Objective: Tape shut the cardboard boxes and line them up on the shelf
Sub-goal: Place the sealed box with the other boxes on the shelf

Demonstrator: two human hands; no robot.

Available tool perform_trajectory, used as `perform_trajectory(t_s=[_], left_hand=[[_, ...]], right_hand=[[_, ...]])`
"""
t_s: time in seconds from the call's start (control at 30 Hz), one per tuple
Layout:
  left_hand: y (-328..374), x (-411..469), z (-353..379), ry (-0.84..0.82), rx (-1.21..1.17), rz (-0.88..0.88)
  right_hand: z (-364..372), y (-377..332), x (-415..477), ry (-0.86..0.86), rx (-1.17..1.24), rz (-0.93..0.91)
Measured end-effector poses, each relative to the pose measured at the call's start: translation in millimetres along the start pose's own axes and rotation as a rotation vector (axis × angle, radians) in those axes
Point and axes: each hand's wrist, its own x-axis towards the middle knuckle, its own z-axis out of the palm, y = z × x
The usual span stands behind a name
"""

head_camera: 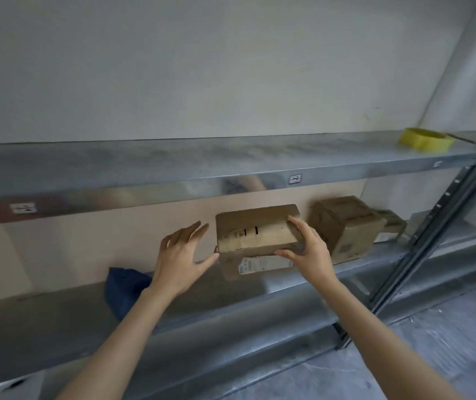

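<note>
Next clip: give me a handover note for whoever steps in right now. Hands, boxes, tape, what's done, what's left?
Right hand grips the right end of the held box on the lower shelf. Left hand is open at its left side.
Second box and third box sit to its right.
Yellow tape roll lies on the upper shelf.
Done: three boxes shelved.
Left: square up the held box. Tape seals can't be confirmed.

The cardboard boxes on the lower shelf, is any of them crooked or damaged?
Yes. The second box, right of the held box, sits turned at an angle to the edge of the lower shelf and looks crumpled. The held box, gripped by the right hand, has a top flap jutting past its front, not flush.
</note>
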Motion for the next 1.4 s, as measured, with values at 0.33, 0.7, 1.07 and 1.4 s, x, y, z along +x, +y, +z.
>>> perform_trajectory(t_s=[0.33, 0.7, 1.07, 1.4], left_hand=[[66, 31, 57, -0.070, 0.079, -0.045], [71, 88, 109, -0.173, 0.057, -0.104], [70, 130, 127, -0.161, 0.008, -0.050], [82, 144, 132, -0.120, -0.015, -0.049]], right_hand=[[-33, 98, 33, -0.070, 0.005, 0.052], [-18, 159, 74, -0.132, 0.025, 0.176], [-7, 184, 98, -0.189, 0.001, 0.163], [-16, 182, 106, -0.228, -0.243, -0.009]])
